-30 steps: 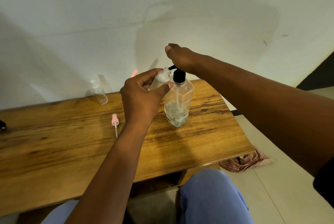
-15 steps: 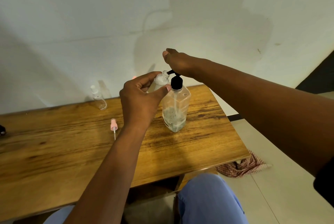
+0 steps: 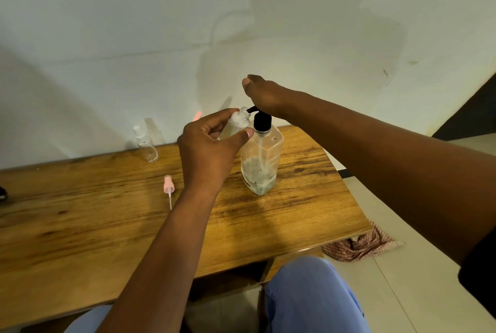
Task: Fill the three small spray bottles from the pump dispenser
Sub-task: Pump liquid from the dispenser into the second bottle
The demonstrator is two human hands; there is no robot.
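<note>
Now hands (image 3: pixel 209 150) on bottle (image 3: pixel 237 124), pump (image 3: pixel 261 120).

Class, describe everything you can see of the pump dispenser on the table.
The pump dispenser is a clear plastic bottle with flat sides and a black collar and pump head. It stands upright on the wooden table, with cloudy liquid filling only its lower part around a dip tube. The right hand rests on the pump head; its black spout points at the small spray bottle gripped by the left hand.

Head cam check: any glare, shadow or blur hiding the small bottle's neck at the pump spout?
Head view: sharp, no glare; small bottle mouth and pump dispenser spout readable, left hand covers its body; arm shadows fall on the wall; wide-angle bends the table edge.
</note>
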